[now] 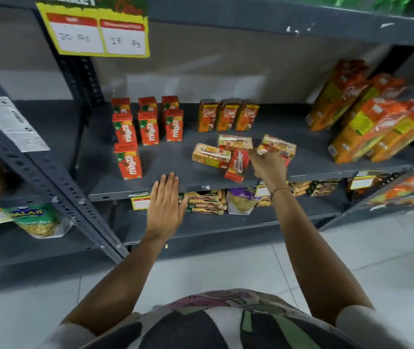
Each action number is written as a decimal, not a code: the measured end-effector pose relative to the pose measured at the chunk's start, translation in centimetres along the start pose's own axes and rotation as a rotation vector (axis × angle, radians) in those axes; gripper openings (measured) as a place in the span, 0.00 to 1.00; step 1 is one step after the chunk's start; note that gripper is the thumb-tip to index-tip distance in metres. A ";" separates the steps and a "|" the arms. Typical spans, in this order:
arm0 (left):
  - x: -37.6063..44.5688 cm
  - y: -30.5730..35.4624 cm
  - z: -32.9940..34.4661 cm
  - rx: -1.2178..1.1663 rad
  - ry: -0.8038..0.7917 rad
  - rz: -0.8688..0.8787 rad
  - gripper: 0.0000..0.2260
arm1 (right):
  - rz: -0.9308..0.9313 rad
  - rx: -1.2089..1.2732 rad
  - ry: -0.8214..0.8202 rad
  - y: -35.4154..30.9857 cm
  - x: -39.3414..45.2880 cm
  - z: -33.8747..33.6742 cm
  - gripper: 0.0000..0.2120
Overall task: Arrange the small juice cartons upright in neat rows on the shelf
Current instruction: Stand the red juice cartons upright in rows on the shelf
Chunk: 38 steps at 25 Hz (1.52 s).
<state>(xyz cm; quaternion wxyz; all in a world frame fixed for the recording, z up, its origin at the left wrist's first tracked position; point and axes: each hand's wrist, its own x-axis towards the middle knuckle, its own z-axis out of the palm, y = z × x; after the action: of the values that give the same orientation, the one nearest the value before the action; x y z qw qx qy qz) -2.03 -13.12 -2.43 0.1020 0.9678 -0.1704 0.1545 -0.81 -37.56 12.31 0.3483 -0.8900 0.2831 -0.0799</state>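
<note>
The right hand [268,165] is closed around one lying yellow juice carton [280,146] on the grey shelf [170,159]. The left hand [165,197] is flat, fingers straight and together, resting at the shelf's front edge and holding nothing. Red cartons [127,129] stand upright in rows at left; three orange cartons [228,117] stand behind; other loose cartons [211,154] lie tipped beside the right hand

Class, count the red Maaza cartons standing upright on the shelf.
7. Back row: three. Middle row: three. One alone in front, at the left. More may be hidden behind the back row.
</note>
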 end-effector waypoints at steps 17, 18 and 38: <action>0.7 -1.0 0.7 0.070 0.013 0.003 0.26 | 0.025 -0.095 -0.013 2.9 -2.2 5.0 0.29; 0.7 -0.9 0.7 0.072 0.014 0.006 0.26 | 0.032 -0.080 -0.025 3.1 -2.3 4.7 0.28; -3.3 -10.6 -2.6 0.060 0.052 -0.240 0.29 | -0.969 -0.455 -0.600 -11.1 -2.2 4.5 0.26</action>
<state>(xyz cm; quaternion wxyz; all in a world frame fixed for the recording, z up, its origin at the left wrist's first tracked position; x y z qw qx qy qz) -1.87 -1.74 -2.64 0.0950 0.9795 -0.0461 0.1713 3.91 -27.11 16.43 0.1379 -0.9533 -0.2541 0.0872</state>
